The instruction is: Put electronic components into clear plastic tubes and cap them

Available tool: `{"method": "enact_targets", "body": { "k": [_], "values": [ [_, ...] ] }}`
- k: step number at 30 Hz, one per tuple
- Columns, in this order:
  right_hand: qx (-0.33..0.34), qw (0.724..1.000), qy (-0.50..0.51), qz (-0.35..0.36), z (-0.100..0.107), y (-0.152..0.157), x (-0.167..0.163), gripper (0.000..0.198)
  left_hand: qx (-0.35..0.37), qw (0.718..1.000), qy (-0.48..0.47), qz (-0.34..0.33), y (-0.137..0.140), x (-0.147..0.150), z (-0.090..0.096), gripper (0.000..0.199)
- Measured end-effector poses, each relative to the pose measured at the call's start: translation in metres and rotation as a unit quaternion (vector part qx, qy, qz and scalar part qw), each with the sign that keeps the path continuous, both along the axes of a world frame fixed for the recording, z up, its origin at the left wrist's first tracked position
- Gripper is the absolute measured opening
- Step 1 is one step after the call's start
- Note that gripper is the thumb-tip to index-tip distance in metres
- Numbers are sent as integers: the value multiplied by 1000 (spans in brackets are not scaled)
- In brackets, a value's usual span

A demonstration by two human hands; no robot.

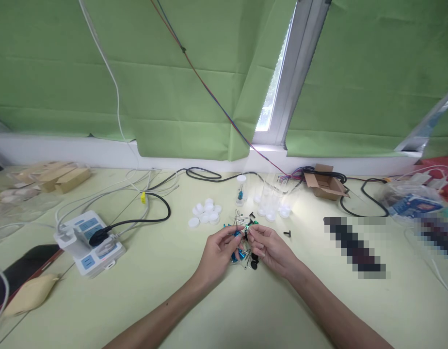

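Blue part [237, 233]: over pile [242, 254] | left hand [217, 248]: thumb and finger pinching it | right hand [270, 248]: fingers curled beside pile, hold unclear | risk: slight fingertip grip may slip, dropping part into pile

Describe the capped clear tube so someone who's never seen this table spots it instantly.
On the pale green table, look just beyond the hands. Between the scattered round white caps and a cluster of clear tubes stands one white-topped clear tube. The blue part inside sets it apart.
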State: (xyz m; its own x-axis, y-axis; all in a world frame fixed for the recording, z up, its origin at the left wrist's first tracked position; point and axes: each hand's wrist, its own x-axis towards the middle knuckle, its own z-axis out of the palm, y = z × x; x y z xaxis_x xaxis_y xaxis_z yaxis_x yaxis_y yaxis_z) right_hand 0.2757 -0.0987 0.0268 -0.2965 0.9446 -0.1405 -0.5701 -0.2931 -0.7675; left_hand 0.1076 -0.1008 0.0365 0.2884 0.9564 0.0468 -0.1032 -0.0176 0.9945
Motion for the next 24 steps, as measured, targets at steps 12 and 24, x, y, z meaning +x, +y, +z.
{"method": "enact_targets", "body": {
  "k": [12, 24],
  "values": [
    [41, 998, -35, -19, 0, -2, 0, 27, 32, 997, -50, -41, 3, -2, 5, 27],
    [70, 995, -62, -41, 2, -3, -1, 28, 9, 997, -64, -44, 6, -4, 4, 28]
  ]
}}
